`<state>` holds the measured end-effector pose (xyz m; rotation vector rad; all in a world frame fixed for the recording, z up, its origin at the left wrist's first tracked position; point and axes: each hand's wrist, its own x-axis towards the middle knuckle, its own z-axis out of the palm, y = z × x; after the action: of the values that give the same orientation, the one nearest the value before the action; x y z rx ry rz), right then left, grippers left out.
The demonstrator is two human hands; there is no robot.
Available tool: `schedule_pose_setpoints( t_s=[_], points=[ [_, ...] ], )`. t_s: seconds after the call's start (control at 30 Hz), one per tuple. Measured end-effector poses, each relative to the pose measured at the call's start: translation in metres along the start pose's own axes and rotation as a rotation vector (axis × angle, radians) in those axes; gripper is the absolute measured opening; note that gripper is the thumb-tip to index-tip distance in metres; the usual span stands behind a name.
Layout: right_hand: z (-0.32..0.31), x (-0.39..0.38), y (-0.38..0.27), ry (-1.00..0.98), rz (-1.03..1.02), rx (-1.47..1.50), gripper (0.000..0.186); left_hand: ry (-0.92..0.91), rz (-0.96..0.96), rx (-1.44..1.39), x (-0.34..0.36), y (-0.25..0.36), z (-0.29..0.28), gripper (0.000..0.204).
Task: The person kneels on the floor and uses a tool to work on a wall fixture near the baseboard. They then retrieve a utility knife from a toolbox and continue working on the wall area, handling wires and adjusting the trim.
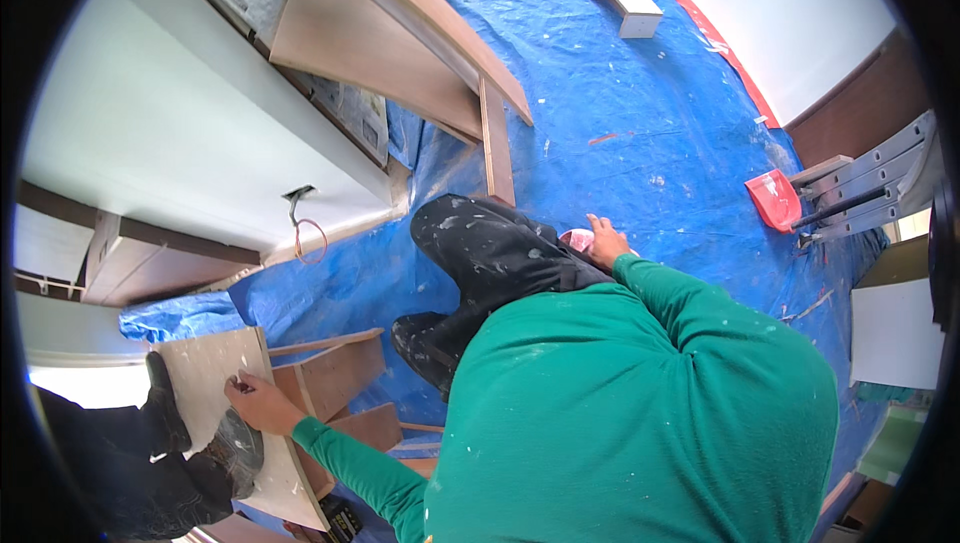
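My left hand reaches to a pale board at the lower left, its fingers curled in a pinch. What they hold is too small to make out. A person's dark boots are on this board, right beside the hand. Under and beside it is a brown wooden frame. My right hand is by my paint-flecked black trousers, closed around a small pink-and-white object. That object's kind is unclear, since the hand partly covers it.
A blue tarp covers the floor. Long wooden boards lean ahead left. At right are a red dustpan and a metal ladder; a small bench-shaped piece sits far ahead. Wires hang from the left panel. A drill lies lower left.
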<state>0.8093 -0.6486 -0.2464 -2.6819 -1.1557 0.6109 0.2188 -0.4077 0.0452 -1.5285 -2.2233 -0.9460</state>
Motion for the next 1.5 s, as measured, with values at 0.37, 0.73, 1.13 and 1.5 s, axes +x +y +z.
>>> schedule_pose_setpoints(
  t_s=[0.37, 0.73, 1.13, 1.5],
  points=[
    [0.014, -0.057, 0.098, -0.075, 0.292, 0.049, 0.066, 0.025, 0.053, 0.015, 0.003, -0.029, 0.005, 0.032],
    [0.001, 0.026, 0.114, -0.058, 0.099, 0.088, 0.053, 0.01, 0.015, -0.009, 0.005, -0.03, 0.009, 0.034],
    [-0.215, 0.173, -0.253, 0.338, -0.969, 0.053, 0.047, 0.027, -0.073, -0.108, 0.001, -0.006, -0.004, 0.029],
    [-0.357, 0.105, -0.591, 0.546, -1.367, 0.595, 0.075, 0.027, -0.066, -0.132, 0.0, -0.006, -0.006, 0.028]
  ],
)
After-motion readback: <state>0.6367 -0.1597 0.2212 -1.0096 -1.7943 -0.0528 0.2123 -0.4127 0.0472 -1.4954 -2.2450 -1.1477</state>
